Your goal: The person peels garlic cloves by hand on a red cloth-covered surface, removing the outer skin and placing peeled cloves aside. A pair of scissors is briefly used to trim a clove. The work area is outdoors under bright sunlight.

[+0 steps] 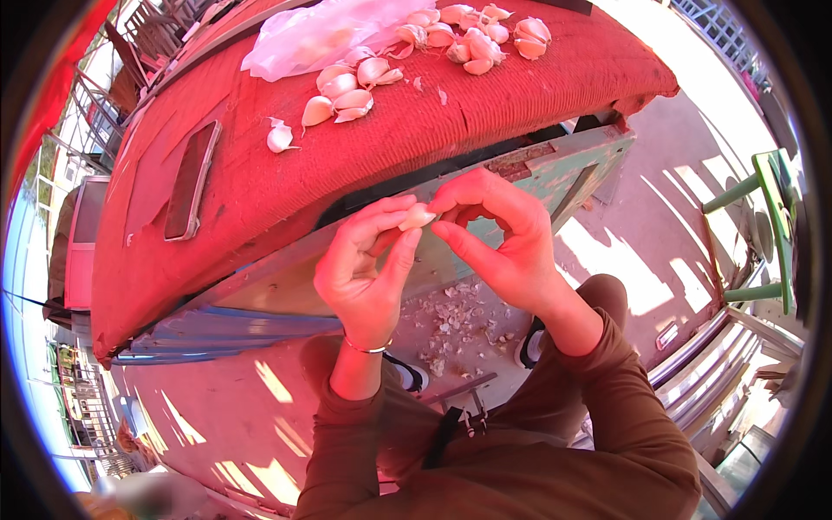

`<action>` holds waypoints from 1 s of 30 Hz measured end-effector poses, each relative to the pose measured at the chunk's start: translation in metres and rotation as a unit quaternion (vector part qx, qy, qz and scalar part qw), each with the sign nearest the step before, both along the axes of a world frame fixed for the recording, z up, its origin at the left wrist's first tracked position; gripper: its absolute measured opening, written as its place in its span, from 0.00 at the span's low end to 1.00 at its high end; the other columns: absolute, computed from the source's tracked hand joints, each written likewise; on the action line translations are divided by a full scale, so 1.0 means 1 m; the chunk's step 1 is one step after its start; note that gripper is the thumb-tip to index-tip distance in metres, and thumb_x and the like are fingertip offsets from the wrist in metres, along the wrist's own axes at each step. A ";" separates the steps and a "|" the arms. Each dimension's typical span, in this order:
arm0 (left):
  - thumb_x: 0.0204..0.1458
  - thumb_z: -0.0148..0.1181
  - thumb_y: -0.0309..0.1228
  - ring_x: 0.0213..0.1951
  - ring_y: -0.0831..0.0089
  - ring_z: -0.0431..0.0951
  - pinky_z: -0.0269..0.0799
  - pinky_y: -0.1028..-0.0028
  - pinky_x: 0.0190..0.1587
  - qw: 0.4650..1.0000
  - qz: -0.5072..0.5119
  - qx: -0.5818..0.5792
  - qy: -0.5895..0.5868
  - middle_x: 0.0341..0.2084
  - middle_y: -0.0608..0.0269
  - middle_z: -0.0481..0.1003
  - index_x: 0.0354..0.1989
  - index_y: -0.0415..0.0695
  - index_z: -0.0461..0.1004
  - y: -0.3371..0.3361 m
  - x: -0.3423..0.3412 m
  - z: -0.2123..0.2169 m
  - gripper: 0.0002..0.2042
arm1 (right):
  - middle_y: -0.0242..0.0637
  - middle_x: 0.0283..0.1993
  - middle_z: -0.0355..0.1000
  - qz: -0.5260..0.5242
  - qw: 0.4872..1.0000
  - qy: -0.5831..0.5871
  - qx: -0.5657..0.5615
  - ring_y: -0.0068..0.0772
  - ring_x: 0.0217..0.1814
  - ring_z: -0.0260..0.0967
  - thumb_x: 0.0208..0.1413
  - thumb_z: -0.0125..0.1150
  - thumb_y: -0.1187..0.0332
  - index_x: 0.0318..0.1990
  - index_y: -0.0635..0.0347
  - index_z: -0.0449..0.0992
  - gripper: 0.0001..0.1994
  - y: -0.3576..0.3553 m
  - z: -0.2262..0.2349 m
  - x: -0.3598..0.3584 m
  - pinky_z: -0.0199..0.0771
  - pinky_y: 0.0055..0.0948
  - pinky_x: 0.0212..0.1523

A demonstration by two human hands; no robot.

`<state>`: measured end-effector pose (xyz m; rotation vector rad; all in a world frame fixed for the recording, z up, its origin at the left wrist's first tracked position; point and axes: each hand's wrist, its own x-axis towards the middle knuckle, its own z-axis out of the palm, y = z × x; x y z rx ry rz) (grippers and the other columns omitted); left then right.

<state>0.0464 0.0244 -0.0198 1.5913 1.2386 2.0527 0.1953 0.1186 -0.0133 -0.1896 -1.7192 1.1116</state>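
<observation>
The red-covered counter [390,143] is carrying loose garlic cloves [338,84] and clustered garlic heads [476,50] — one lone clove [279,137] is lying apart, nearer the phone [192,180]. A crumpled, pinkish plastic bag [316,36] is resting behind the cloves. Below, pale peelings [451,321] are littering the floor [212,403].

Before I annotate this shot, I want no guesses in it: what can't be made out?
All in the head view:
Garlic clove: its left end, covered by the left hand.
Right hand: whether it pinches the clove or merely touches it; too small.
Plastic sheeting: its far side, cut off by the top edge.
Pale shape, lower left: what it is; too blurred.
</observation>
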 end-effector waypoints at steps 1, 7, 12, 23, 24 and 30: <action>0.56 0.63 0.10 0.53 0.61 0.82 0.82 0.65 0.57 1.000 -0.005 -0.003 -0.001 0.51 0.45 0.78 0.47 0.29 0.77 0.000 -0.001 0.001 0.11 | 0.39 0.44 0.77 -0.013 1.000 -0.007 0.022 0.29 0.40 0.78 0.54 0.66 0.84 0.44 0.66 0.79 0.11 0.001 0.001 0.000 0.78 0.27 0.39; 0.56 0.64 0.10 0.50 0.63 0.83 0.82 0.68 0.54 1.000 -0.010 0.003 0.028 0.49 0.43 0.79 0.46 0.28 0.77 0.003 -0.002 0.002 0.10 | 0.40 0.44 0.76 -0.049 0.996 -0.035 0.063 0.29 0.42 0.76 0.51 0.68 0.85 0.42 0.65 0.80 0.11 0.000 0.007 0.004 0.76 0.27 0.42; 0.53 0.66 0.10 0.51 0.62 0.84 0.83 0.66 0.55 0.999 0.000 0.009 0.039 0.45 0.48 0.81 0.45 0.31 0.79 0.000 0.000 0.010 0.11 | 0.41 0.43 0.75 -0.074 0.986 -0.050 0.139 0.30 0.42 0.76 0.49 0.69 0.86 0.41 0.64 0.80 0.12 0.001 0.014 0.009 0.76 0.27 0.42; 0.53 0.66 0.11 0.49 0.66 0.84 0.83 0.68 0.54 0.997 0.032 0.027 0.067 0.44 0.52 0.83 0.45 0.32 0.80 -0.006 -0.010 0.017 0.11 | 0.40 0.42 0.76 -0.050 0.982 -0.098 0.152 0.33 0.42 0.77 0.46 0.71 0.86 0.40 0.64 0.80 0.13 -0.002 0.043 0.004 0.76 0.29 0.43; 0.53 0.66 0.11 0.50 0.66 0.84 0.83 0.68 0.54 0.998 0.024 0.023 0.047 0.44 0.52 0.83 0.45 0.32 0.80 -0.007 -0.010 0.018 0.11 | 0.40 0.42 0.76 -0.049 0.980 -0.098 0.163 0.33 0.43 0.77 0.46 0.71 0.86 0.39 0.64 0.80 0.13 -0.001 0.045 0.003 0.76 0.29 0.43; 0.55 0.65 0.12 0.50 0.65 0.84 0.83 0.69 0.53 0.999 -0.020 0.018 -0.031 0.45 0.49 0.82 0.44 0.31 0.78 -0.007 -0.011 0.021 0.09 | 0.41 0.42 0.76 -0.046 0.978 -0.112 0.169 0.34 0.44 0.76 0.47 0.71 0.85 0.37 0.64 0.79 0.11 0.002 0.044 0.000 0.76 0.30 0.44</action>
